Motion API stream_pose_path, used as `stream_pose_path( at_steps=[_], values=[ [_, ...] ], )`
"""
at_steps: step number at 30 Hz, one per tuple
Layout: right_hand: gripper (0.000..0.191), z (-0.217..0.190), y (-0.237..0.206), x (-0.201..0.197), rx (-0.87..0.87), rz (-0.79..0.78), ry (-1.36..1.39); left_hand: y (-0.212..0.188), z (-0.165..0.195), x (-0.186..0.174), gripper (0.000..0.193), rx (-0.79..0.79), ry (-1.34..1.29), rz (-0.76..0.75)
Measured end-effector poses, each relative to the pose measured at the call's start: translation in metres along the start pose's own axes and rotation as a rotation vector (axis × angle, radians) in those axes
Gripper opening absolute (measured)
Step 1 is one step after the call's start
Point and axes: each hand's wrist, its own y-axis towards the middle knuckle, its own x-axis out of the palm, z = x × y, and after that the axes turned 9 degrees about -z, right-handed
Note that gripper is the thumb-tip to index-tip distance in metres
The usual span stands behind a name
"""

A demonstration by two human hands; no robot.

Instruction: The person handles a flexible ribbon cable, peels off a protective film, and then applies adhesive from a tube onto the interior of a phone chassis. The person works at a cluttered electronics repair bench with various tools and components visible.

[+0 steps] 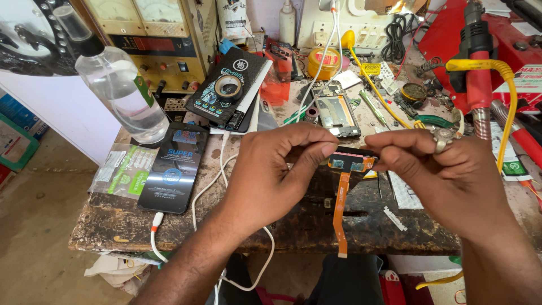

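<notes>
Both hands hold one small phone part [351, 162] above the worn workbench [113, 226]. It is a dark piece with an orange flex ribbon [340, 214] hanging down from it. My left hand [276, 175] pinches its left end with thumb and forefinger. My right hand [446, 169], wearing a ring, pinches its right end. An opened phone frame [336, 110] lies on the bench just behind my hands.
A clear spray bottle [116, 85] stands at the back left, a dark phone-screen package [172, 166] and a white cable [220, 169] lie to the left. A power supply [158, 39], tape roll [228, 87], yellow tin [324, 62] and red hot-air tool [480, 73] crowd the back.
</notes>
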Motion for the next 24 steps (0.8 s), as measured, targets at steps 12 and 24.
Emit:
stream_pose_path(
  at_steps=[12,24],
  values=[
    [0.021,-0.006,0.003,0.011,0.055,0.060,-0.237,-0.003,-0.013,-0.004,0.024,-0.009,-0.179,-0.058],
    [0.019,0.013,0.010,-0.008,-0.058,-0.060,0.033,-0.001,-0.044,0.036,0.016,-0.130,-0.554,-0.121]
  ],
)
